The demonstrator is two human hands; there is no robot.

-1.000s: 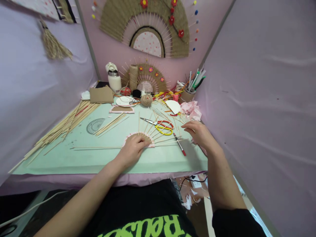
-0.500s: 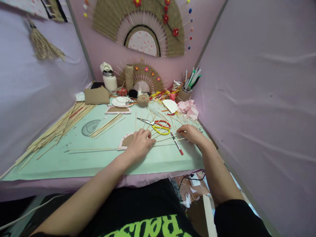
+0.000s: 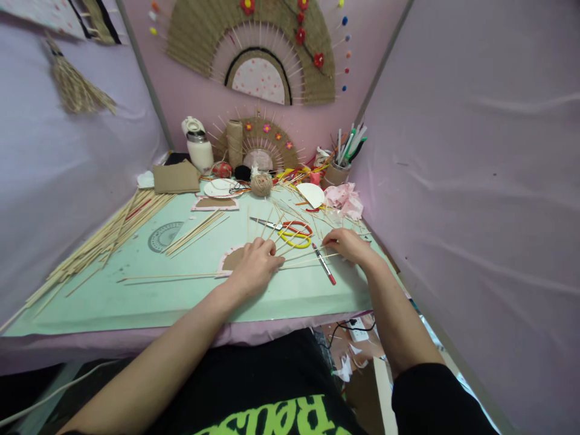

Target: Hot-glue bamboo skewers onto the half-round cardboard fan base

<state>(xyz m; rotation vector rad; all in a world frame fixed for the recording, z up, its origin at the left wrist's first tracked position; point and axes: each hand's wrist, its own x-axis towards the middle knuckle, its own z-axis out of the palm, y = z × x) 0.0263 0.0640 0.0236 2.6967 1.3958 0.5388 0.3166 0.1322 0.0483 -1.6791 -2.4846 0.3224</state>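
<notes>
My left hand lies flat, fingers together, on a brown half-round card with a pink scalloped edge, pressing down thin bamboo sticks that fan out from it. My right hand rests on the outer ends of the right-hand sticks, fingers curled down on them. A red pen lies between the two hands. Scissors with red and yellow handles lie just beyond the fan of sticks. One long stick runs left from the card.
The green cutting mat carries a long bundle of bamboo sticks along the left, a smaller bundle, a twine ball, a white flask, a pen cup and pink tissue. Finished woven fans hang on the pink back wall.
My left hand slid right along the card, uncovering its left part. My right hand moved in toward the stick ends and lowered onto them. The view shifted slightly.
</notes>
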